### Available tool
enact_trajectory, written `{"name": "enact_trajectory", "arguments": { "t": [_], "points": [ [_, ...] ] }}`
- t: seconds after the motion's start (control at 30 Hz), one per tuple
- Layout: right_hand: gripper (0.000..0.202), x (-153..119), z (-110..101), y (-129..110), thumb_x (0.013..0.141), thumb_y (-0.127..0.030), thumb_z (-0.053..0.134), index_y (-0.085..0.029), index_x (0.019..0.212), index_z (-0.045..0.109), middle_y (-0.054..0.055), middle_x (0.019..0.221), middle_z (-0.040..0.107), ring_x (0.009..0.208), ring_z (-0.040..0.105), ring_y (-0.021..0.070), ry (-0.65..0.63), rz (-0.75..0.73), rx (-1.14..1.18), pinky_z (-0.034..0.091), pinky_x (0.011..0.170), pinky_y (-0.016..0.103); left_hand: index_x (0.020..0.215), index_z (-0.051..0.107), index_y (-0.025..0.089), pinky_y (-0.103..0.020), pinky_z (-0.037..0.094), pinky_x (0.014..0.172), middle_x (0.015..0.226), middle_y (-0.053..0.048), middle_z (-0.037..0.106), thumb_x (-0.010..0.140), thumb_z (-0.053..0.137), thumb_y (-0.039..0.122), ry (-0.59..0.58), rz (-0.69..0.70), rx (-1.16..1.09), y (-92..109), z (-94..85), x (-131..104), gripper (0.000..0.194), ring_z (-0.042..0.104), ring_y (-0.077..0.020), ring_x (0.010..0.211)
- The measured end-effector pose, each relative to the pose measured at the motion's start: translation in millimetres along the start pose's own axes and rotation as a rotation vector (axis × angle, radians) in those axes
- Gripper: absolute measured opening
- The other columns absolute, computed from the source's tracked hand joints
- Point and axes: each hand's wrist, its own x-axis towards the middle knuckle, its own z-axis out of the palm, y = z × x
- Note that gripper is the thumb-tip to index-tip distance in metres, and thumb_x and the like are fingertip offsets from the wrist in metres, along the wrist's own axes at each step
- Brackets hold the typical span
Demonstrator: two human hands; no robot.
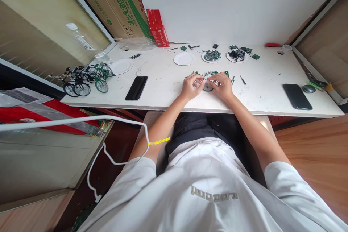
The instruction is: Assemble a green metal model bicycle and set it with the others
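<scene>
My left hand (192, 86) and my right hand (221, 85) meet near the table's front edge, fingertips pinched close together. Between them is a small spoked wheel (208, 87), partly covered by the fingers. My left hand's fingers are closed on something too small to make out. The right fingers pinch at the wheel part. Just behind the hands lie small green pieces (214, 73), with another green piece (233, 80) to the right. A small screwdriver-like tool (243, 79) rests beyond it.
Assembled miniature bicycles (101, 85) stand at the left, near a black phone (136, 88). White plates (184, 58) line the back, two holding dark and green parts (212, 55). A second phone (297, 96) lies right. A white cable (119, 117) crosses the left foreground.
</scene>
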Motion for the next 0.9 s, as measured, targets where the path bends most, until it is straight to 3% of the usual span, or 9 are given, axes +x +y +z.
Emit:
{"name": "enact_trajectory", "arguments": {
  "t": [0.17,0.43,0.6,0.9],
  "points": [
    [0.055,2.4,-1.2,-4.9,0.104,-0.078,0.072,-0.027,0.107,0.091,0.013,0.101,0.086,0.092,0.072,0.0302,-0.009,0.052,0.013,0.056,0.062,0.042,0.114,0.081,0.018,-0.022,0.055,0.059,0.103,-0.009,0.082,0.102,0.075,0.045,-0.010,0.010,0.022,1.5,0.1,-0.4,0.030,0.082,-0.0149,0.078],
    [0.061,3.0,-1.1,-5.5,0.102,-0.086,0.069,-0.029,0.106,0.090,0.012,0.101,0.086,0.094,0.072,0.0308,-0.026,0.097,0.011,0.056,0.062,0.043,0.116,0.081,0.019,-0.024,0.057,0.061,0.105,-0.010,0.083,0.101,0.071,0.041,-0.039,-0.012,0.069,3.9,-1.1,-0.6,0.028,0.081,-0.0156,0.079],
    [0.061,2.8,-0.6,-5.3,0.101,-0.086,0.070,-0.029,0.105,0.089,0.012,0.102,0.086,0.093,0.072,0.0301,-0.021,0.095,0.027,0.056,0.062,0.043,0.125,0.080,0.019,-0.023,0.057,0.061,0.106,-0.009,0.084,0.103,0.070,0.036,0.006,0.037,0.087,4.8,-0.7,-0.8,0.029,0.080,-0.0146,0.079],
    [0.062,2.8,-0.1,-3.8,0.100,-0.086,0.071,-0.027,0.105,0.089,0.013,0.101,0.086,0.094,0.072,0.0302,-0.031,0.111,0.056,0.057,0.063,0.042,0.116,0.087,0.017,-0.025,0.062,0.064,0.109,-0.013,0.088,0.113,0.068,0.040,0.045,0.129,0.102,-0.2,2.3,-0.1,0.030,0.081,-0.0153,0.080]
  ]
}}
